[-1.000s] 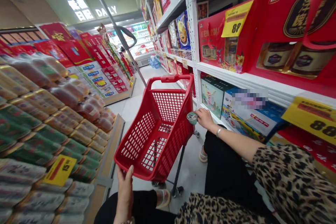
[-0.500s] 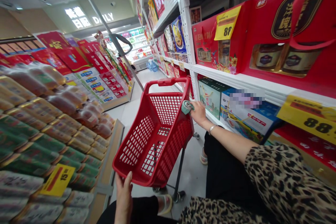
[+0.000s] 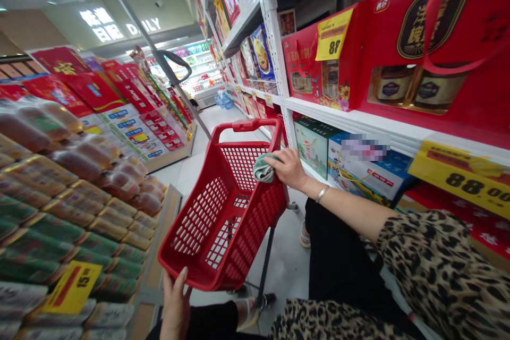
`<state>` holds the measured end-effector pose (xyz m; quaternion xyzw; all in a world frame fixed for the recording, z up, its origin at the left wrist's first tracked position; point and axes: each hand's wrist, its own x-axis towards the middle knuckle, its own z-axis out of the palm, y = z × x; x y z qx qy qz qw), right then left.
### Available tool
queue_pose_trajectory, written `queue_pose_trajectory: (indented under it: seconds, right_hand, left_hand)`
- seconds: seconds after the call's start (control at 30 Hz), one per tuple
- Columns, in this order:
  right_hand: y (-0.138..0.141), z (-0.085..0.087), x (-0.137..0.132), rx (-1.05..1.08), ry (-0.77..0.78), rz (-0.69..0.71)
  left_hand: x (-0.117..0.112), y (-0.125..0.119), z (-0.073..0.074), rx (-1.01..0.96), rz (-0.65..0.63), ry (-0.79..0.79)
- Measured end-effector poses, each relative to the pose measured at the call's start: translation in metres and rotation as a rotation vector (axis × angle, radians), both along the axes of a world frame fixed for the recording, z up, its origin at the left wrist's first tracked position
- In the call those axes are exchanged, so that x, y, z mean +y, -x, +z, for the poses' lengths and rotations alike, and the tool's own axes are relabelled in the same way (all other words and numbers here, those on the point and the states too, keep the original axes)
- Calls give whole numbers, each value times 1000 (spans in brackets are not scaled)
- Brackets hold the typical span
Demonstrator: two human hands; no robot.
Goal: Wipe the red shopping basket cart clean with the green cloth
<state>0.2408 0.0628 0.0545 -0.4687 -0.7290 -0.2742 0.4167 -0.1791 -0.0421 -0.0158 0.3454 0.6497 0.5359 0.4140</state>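
A red plastic shopping cart (image 3: 255, 212) with a perforated basket stands tilted in my view, with nothing in the basket. My left hand (image 3: 175, 297) grips the near lower rim, thumb over the edge and fingers beneath. At the right side, my right hand (image 3: 289, 167) holds a folded grey-green cloth (image 3: 264, 168) pressed over the top rim, close to the handle. A silver bracelet (image 3: 322, 193) circles the right wrist.
White shelves (image 3: 354, 122) with red gift boxes (image 3: 434, 48) and yellow price tags run along the right. Stacked canned drinks (image 3: 75, 212) and bottle packs (image 3: 115, 164) fill a display at left. A grey pole with a black loop (image 3: 175, 66) rises beyond the cart.
My right hand has moved the cloth from the basket's outer right side up onto its top rim, bunching it more into view. My left hand keeps its hold on the near rim.
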Motion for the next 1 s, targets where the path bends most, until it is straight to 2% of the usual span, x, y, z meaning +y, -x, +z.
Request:
queue_pose_trajectory:
  seconds: [0.1, 0.2, 0.27, 0.57, 0.67, 0.77, 0.9, 1.0]
  right_hand:
    - [7, 3, 8, -165, 8, 75]
    - [7, 9, 14, -169, 52, -19]
    - [2, 19, 18, -141, 112, -107]
    - [-43, 93, 49, -16, 457, -449]
    - [-48, 109, 57, 24, 543, -524]
    - [-43, 113, 58, 9, 561, -525]
    - [-36, 108, 56, -18, 574, -519]
    - [-41, 107, 59, -2, 592, -504]
  left_hand:
    - [2, 4, -1, 12, -18, 16]
    - [1, 2, 1, 15, -12, 18]
    - [0, -1, 2, 14, -12, 15]
    - [-3, -7, 4, 46, -32, 22]
    - [-4, -8, 5, 35, -30, 9]
    - [-5, -8, 4, 11, -28, 13]
    - [-5, -10, 4, 4, -31, 10]
    - [-7, -15, 5, -3, -13, -9]
